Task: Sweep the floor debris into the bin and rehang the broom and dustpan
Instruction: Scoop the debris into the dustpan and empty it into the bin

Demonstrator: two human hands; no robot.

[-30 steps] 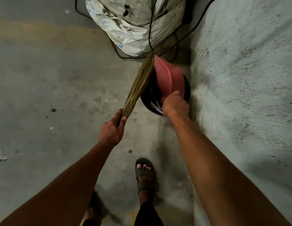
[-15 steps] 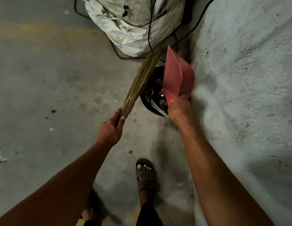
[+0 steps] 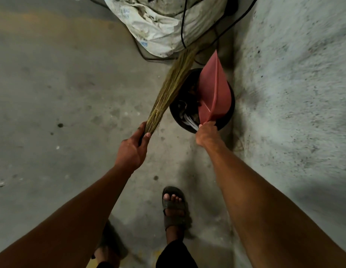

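My left hand (image 3: 130, 151) grips the bound end of the broom (image 3: 172, 86), thumb on one side and fingers (image 3: 147, 136) curled round the other. The straw runs up and away from me, and its tips reach the foot of the white sack (image 3: 160, 26) standing on the floor ahead.

My right hand (image 3: 208, 135) holds the red dustpan (image 3: 214, 93) by its near end. My fingers are wrapped round the handle, though the handle itself is hidden under my hand. The pan is tipped up on edge over the black bin (image 3: 187, 126), its far corner pointing up toward the sack and its body covering the right half of the bin's mouth.

The bin stands on the floor (image 3: 62, 84) close against the rough grey wall (image 3: 294, 74) on my right. Inside it I can make out dark scraps and some pale strips near the front rim. The broom passes just left of the bin, beside the pan; I cannot tell whether they touch.

Black cables (image 3: 182, 26) hang down over the sack and loop on the floor behind the bin. My sandalled foot (image 3: 173, 207) is planted below, between my two arms. A few dark spots mark the concrete to the left.
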